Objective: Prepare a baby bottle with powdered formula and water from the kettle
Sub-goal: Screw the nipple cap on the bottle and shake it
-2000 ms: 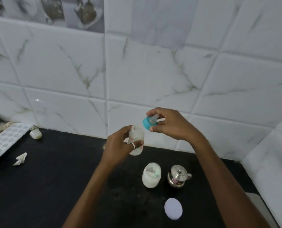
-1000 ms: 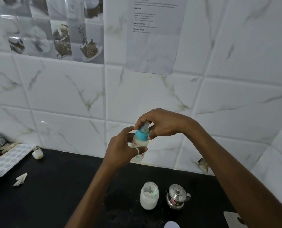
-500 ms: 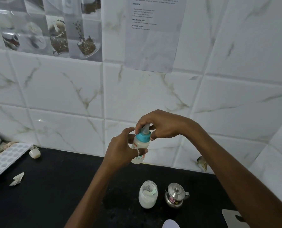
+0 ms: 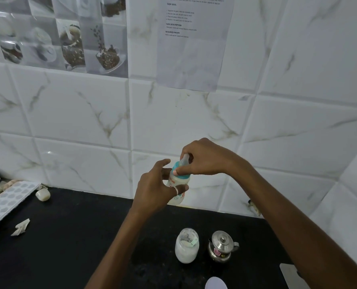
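Both hands barely shifted: left hand (image 4: 154, 190) grips bottle (image 4: 178, 181), right hand (image 4: 204, 158) pinches teal cap (image 4: 181, 173), seemingly seated.

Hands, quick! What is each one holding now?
Left hand: closed around the baby bottle.
Right hand: fingers closed on the bottle's teal nipple cap.

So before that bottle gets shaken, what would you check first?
1. Left hand gripping the baby bottle: ok.
2. Right hand on the teal cap: ok.
3. Cap fully tight: cannot tell.
4. Milky contents in the bottle: ok.
5. Powder jar closed: not ok; its white lid lies on the counter.
6. Kettle lid on: ok.
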